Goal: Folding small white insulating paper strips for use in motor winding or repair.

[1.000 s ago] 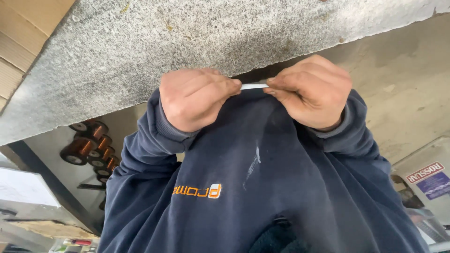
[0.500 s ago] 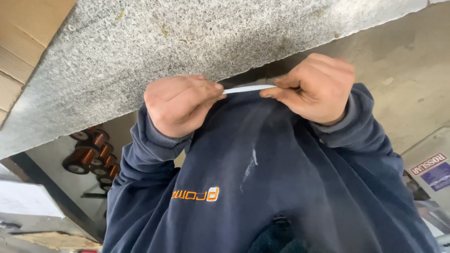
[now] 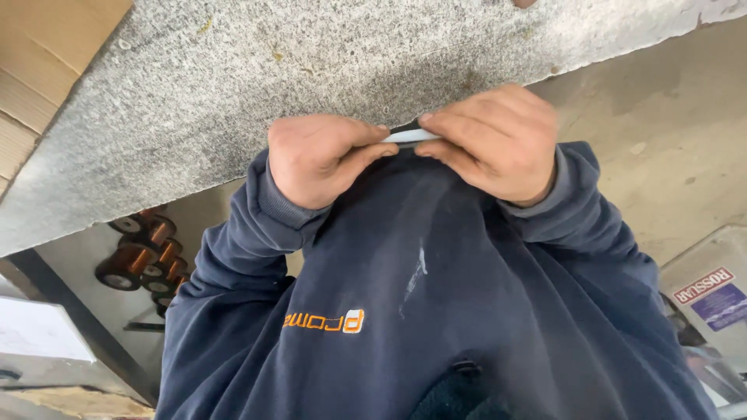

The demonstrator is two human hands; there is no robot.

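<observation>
My left hand (image 3: 323, 159) and my right hand (image 3: 494, 140) are held up in front of my dark blue sweatshirt (image 3: 436, 311), right at the edge of a grey speckled stone slab (image 3: 311, 70). Both hands pinch a thin white strip (image 3: 412, 136) between thumb and fingers, one hand at each end. Only a short piece of the strip shows between the fingertips. The rest of it is hidden inside my fingers.
Several spools of copper wire (image 3: 136, 260) lie on the floor at the lower left. A cardboard box (image 3: 47, 62) sits on the slab's left end. A grey box with a label (image 3: 712, 295) stands on the concrete floor (image 3: 661, 117) at the right.
My hands have come closer together, so less of the white strip shows between them. They have also shifted a little toward the slab's edge.
</observation>
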